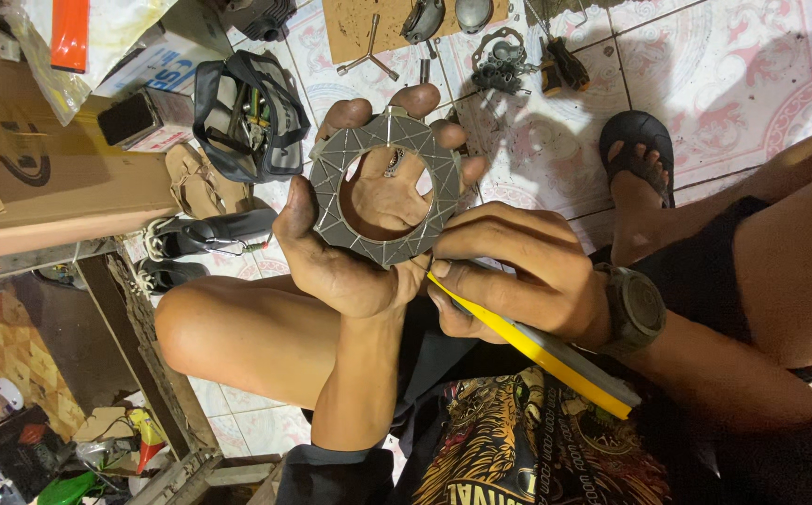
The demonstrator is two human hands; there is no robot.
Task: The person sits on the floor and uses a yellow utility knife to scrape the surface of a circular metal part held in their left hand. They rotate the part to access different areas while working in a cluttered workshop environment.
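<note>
Left hand (pixel 350 234) cradles the ring (pixel 384 187) flat on its palm, fingers curled over the rim; right hand (pixel 509 271) pinches a yellow knife (pixel 537 351) at the ring's lower edge. Best to scrape shallowly, blade angled away. Black bag (pixel 247 117), left of the ring, gapes with tools inside.

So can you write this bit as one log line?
left hand: holds grey ring plate flat | right hand: holds yellow tool, tip at ring edge | floor tiles: loose parts
</note>
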